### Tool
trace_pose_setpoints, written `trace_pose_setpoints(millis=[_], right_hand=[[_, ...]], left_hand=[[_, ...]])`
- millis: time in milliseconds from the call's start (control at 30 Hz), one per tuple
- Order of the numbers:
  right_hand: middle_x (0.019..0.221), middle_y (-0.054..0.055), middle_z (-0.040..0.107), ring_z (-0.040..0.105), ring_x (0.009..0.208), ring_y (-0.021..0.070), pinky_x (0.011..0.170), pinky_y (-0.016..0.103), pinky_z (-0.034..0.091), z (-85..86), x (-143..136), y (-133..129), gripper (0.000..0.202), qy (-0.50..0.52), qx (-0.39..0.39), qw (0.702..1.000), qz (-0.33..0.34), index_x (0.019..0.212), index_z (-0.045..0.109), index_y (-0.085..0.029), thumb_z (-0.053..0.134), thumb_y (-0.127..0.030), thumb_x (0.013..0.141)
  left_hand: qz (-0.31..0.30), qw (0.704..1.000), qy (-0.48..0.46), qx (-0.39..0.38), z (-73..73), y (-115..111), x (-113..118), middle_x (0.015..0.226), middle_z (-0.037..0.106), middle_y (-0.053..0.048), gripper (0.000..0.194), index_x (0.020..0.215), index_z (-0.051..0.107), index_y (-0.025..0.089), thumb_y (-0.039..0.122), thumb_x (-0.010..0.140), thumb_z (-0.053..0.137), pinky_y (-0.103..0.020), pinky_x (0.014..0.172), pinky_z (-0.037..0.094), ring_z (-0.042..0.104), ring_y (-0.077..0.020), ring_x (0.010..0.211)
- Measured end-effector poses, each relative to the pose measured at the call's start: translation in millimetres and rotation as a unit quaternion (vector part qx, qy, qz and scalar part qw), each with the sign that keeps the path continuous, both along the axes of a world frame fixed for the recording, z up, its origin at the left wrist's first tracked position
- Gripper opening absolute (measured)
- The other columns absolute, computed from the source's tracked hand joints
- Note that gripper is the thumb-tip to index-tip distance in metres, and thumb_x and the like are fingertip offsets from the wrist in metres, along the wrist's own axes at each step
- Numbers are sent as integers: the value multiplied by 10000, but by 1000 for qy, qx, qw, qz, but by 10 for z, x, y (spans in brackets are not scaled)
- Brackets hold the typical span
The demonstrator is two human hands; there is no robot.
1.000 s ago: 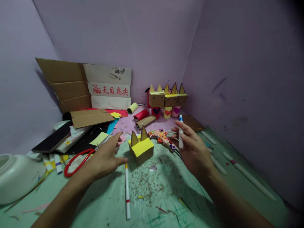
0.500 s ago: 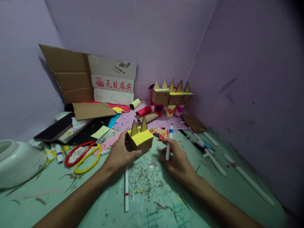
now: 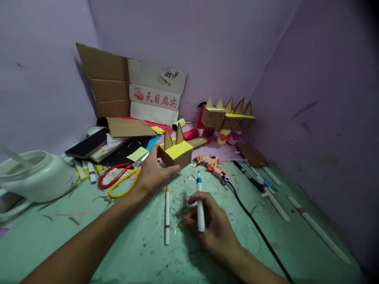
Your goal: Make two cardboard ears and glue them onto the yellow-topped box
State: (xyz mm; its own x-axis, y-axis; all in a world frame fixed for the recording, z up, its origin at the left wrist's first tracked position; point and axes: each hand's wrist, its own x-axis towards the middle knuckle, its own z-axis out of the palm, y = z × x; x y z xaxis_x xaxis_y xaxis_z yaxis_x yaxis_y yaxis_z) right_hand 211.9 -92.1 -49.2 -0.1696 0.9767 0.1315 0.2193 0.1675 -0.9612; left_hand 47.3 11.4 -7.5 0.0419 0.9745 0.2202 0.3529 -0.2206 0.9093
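Observation:
My left hand [image 3: 155, 171] grips a small cardboard box [image 3: 180, 156] by its left side. The box has a yellow top and two pointed, dark-edged ears standing up. Between the fingers of my right hand [image 3: 211, 221] rests a white marker [image 3: 200, 207] with a blue band, its tip pointing up and away from me; it is apart from the box. On the table between my hands lies a second white marker [image 3: 167, 221] with an orange tip and a red band. Left of my left hand lie scissors [image 3: 126, 177] with red and yellow handles.
A white pot [image 3: 41, 177] stands at the left. Cardboard animal figures [image 3: 214, 118] stand against the back wall. A patterned glue gun-like tool [image 3: 214, 165] with a black cord [image 3: 254, 221] lies behind my right hand. Several markers [image 3: 319, 230] lie at the right.
My right hand with the marker has moved toward me, away from the box. The left hand keeps hold of the box, now slightly farther away. The view has shifted left.

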Motion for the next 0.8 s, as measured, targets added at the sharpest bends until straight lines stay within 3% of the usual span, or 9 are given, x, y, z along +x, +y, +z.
trace_pose_setpoints(millis=[100,233,300,433,467,600,700,800], right_hand=[[789,2,546,532,643,147,556,257,439,-119,-126,-70,448,-77,71,994,29,1020,464,-238,539,-39,626],[785,20,533,514,684,165,588,280,419,-140,-120,-79,363,-126,110,985,36,917,504,-220,499,-17,617],[748,9,543,509,657,153,567,267,408,-55,-66,-119,318,-88,60,993,56,891,506,-222,510,-33,635],[651,-24,583,499,540,111,469,211,377,240,105,-246,296,61,-143,980,124,891,482,-231,621,-119,655],[681,-16,594,509,547,106,479,212,390,317,153,-253,288,68,-148,981,107,874,501,-226,651,-126,649],[875,15,636,610,672,142,593,272,501,496,314,-68,245,125,-40,990,-54,819,502,-235,701,-224,676],[888,12,635,623,740,168,637,305,524,481,373,221,280,137,28,977,-162,844,501,-241,721,-268,673],[890,15,632,621,734,173,597,298,523,427,372,482,307,165,59,966,-192,879,492,-239,716,-303,679]], left_hand=[[1,1000,-17,-6,3,11,-21,1158,570,-101,728,1210,417,168,319,572,732,-390,846,462,570,-253,1000],[-5,1000,-27,-4,12,7,-20,1128,592,-96,721,1202,425,166,306,567,737,-390,860,458,569,-255,1011],[-7,999,-43,-2,29,0,-22,1140,585,-105,709,1195,427,159,291,569,734,-385,857,463,569,-253,1013],[-18,998,-55,-5,47,-4,-24,1145,579,-111,691,1178,448,155,283,565,738,-408,871,449,564,-259,1015],[-28,998,-54,-7,41,-2,-19,1128,588,-110,684,1173,457,154,281,563,739,-419,877,441,564,-262,1011],[-109,987,-105,-44,-35,-8,39,1048,625,-114,600,1120,508,144,270,576,728,-433,840,449,577,-275,969],[-161,970,-154,-92,-108,-43,105,995,644,-102,526,1075,551,143,280,595,716,-427,838,447,584,-274,953],[-196,949,-202,-144,-159,-80,157,976,652,-96,496,1052,568,126,314,615,710,-411,853,441,585,-275,964]])
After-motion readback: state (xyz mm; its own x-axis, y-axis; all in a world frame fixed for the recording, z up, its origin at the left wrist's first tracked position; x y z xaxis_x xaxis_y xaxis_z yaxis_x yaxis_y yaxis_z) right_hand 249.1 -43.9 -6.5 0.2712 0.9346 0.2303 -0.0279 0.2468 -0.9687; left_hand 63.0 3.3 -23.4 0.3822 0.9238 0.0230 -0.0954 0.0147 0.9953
